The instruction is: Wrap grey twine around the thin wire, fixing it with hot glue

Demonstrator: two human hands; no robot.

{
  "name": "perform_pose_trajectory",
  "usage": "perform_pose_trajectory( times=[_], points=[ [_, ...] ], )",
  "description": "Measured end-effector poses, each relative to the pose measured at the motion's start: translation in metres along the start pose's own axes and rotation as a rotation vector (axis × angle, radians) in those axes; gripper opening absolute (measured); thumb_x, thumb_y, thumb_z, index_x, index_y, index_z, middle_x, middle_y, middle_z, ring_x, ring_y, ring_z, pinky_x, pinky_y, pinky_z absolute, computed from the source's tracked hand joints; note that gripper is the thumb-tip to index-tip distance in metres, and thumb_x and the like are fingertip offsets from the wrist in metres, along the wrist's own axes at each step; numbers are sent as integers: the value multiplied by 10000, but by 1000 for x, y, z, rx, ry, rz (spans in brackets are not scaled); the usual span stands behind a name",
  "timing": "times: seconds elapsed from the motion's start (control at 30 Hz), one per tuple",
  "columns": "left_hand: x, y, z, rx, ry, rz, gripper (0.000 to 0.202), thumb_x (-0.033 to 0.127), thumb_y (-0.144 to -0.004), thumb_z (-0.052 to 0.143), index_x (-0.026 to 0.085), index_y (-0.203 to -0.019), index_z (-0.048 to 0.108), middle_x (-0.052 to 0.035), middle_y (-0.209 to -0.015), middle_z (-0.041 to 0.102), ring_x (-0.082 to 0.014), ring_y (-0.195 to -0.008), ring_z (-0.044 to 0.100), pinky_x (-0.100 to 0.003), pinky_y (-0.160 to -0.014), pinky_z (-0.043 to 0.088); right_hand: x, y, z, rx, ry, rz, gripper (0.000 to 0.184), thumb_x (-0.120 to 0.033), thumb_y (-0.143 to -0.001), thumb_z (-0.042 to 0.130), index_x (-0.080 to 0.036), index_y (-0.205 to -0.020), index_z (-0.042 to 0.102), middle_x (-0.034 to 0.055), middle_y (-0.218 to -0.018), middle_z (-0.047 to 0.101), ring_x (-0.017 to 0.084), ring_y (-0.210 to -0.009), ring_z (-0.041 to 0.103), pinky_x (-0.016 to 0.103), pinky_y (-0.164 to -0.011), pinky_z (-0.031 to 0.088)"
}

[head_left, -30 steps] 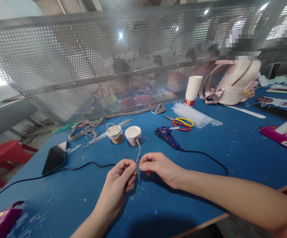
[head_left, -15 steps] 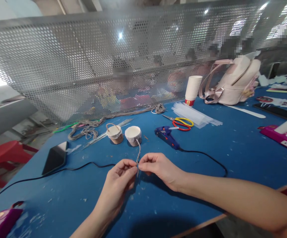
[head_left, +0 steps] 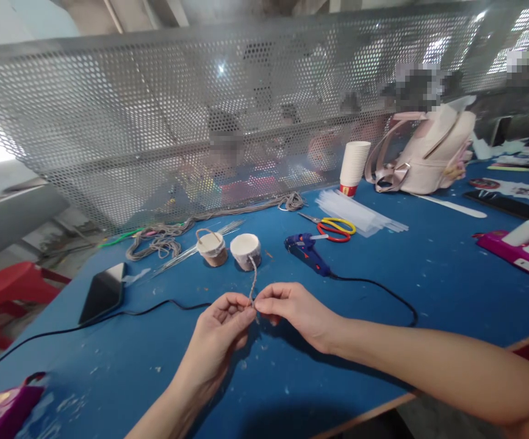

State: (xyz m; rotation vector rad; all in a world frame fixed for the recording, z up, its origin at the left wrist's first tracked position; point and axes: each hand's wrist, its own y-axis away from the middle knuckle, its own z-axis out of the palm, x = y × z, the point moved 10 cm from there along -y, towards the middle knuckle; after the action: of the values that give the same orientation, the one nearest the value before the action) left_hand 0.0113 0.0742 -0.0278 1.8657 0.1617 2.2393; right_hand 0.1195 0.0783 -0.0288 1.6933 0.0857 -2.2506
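Observation:
A thin grey-brown twisted cord (head_left: 254, 277) runs from the side of a small white-topped cup (head_left: 246, 249) toward me. My left hand (head_left: 227, 323) pinches this cord near its loose end between thumb and forefinger. Close against it, my right hand (head_left: 287, 305) grips the same cord, its fingertips nearly touching the left ones. A short tail of cord shows below the fingertips. Just left of that cup stands a second small cup (head_left: 212, 250) with a brown lower part and a thin loop over its top.
On the blue table (head_left: 337, 341) lie a blue glue gun (head_left: 307, 251), scissors (head_left: 335, 228), clear glue sticks (head_left: 358, 212), a phone (head_left: 103, 294) and bundled cord (head_left: 157, 241). Stacked paper cups (head_left: 354, 167) and a pink backpack (head_left: 433, 149) stand by the perforated metal screen (head_left: 154, 122). Black cables cross the table.
The fingertips have shifted slightly on the cord, and its lower tail has swung a little to the right. The cups and tools stay where they were.

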Motion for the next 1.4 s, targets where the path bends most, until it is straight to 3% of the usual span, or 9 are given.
perform_pose_trajectory(
  times=[0.33, 0.5, 0.6, 0.73, 0.8, 0.87, 1.03, 1.23, 1.4],
  points=[
    [-4, -6, -5, -36, 92, -13, 133, 231, -673, 710, 138, -741, 644, 51, -517, 425, -47, -456, 298, -162, -400, 229, 1, 2, 1, -2, 112, 14, 111, -251, -679, 633, -141, -696, 629, -25, -636, 553, 83, -569, 434, 235, -585, 355],
    [-1, -4, -5, -31, 97, 9, 72, 152, -659, 653, 140, -729, 640, 22, -592, 501, -54, -476, 336, -171, -411, 243, -11, 7, -8, -3, 315, -62, 92, -241, -732, 589, -155, -733, 623, -23, -640, 549, 95, -581, 446, 236, -579, 363],
    [3, -3, -6, -28, 94, 40, 84, 216, -690, 647, 143, -730, 640, 7, -655, 527, -62, -492, 364, -183, -417, 258, -31, 16, -23, 0, 611, -188, 89, -235, -762, 568, -169, -765, 627, -8, -657, 571, 114, -597, 486, 243, -583, 384],
    [7, -3, -9, 19, 52, 82, 221, 349, -718, 687, 145, -686, 609, 40, -559, 441, -66, -482, 335, -184, -416, 236, -62, 28, -55, 146, 1328, -406, 139, -235, -817, 524, -170, -821, 647, 65, -817, 641, 180, -728, 576, 314, -706, 407],
    [8, -3, -8, 23, 37, 90, 239, 353, -717, 699, 149, -663, 586, 58, -522, 397, -63, -471, 311, -183, -419, 230, -68, 26, -82, 303, 1624, -342, 209, -288, -856, 491, -150, -849, 648, 115, -871, 647, 236, -800, 597, 356, -731, 411],
    [8, -2, -7, 24, 36, 95, 245, 357, -717, 700, 152, -663, 578, 56, -536, 406, -63, -474, 312, -187, -421, 233, -71, 20, -109, 427, 1752, -208, 296, -374, -869, 473, -130, -866, 641, 158, -922, 645, 282, -846, 603, 377, -717, 424],
    [8, -2, -8, 36, 2, 132, 246, 367, -727, 688, 155, -673, 575, 59, -521, 400, -68, -472, 313, -196, -431, 228, -64, -6, -140, 444, 1442, -72, 364, -471, -800, 520, -144, -921, 627, 158, -1001, 644, 307, -924, 599, 357, -684, 440],
    [18, 2, -14, 90, -254, 263, 245, 405, -758, 640, 174, -692, 588, 49, -517, 422, -100, -502, 360, -220, -475, 289, -50, -33, -138, 395, 1178, -76, 263, -365, -762, 548, -155, -892, 638, 66, -750, 667, 219, -702, 627, 284, -589, 431],
    [29, 9, -17, 170, -368, 333, 231, 410, -737, 646, 191, -678, 602, 38, -536, 442, -119, -513, 387, -232, -483, 304, -52, -32, -134, 431, 1039, -144, 149, -242, -741, 510, -147, -758, 622, 65, -722, 659, 212, -708, 622, 284, -619, 450]
  ],
)
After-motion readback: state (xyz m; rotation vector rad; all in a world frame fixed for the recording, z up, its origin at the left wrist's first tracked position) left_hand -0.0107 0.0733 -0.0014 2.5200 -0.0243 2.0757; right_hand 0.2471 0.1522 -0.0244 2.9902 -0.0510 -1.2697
